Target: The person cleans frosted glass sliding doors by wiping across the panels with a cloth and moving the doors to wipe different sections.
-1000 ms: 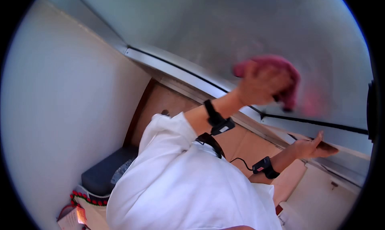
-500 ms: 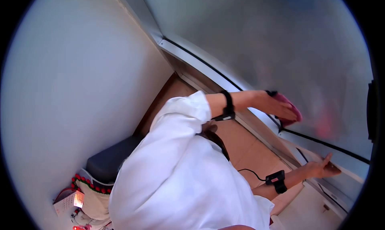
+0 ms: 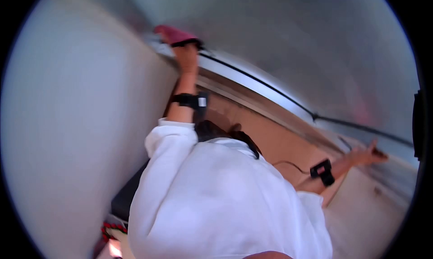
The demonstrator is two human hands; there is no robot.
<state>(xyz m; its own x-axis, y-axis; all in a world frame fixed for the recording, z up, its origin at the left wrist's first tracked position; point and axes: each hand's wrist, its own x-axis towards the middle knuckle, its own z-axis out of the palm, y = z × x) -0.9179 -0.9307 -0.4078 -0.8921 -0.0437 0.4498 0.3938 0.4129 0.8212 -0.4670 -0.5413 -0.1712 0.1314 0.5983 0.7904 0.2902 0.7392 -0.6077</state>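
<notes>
My left hand [image 3: 185, 56] is raised at the upper left, its fingers mostly hidden by a pink cloth [image 3: 177, 34] with a black edge. The cloth is against the lower corner of a frosted glass panel [image 3: 270, 47], near its pale metal frame [image 3: 239, 79]. At the right, my right hand [image 3: 366, 156] has its thumb raised and its fingers stretched out by the lower part of the frame. Blur hides whether it touches the frame. Each wrist wears a black strap with a small box.
A plain pale wall [image 3: 81, 114] runs along the left. Below are a brown tiled floor [image 3: 270, 132], a dark padded item [image 3: 128, 198], and red-trimmed fabric [image 3: 108, 229] at the lower left. A whitish cabinet-like surface [image 3: 361, 205] is at the lower right. A thin cable [image 3: 288, 163] reaches the right wrist box.
My left hand has swept the pink cloth from the panel's right side to its far left corner. The camera view has shifted a little; my right hand stays near the frame.
</notes>
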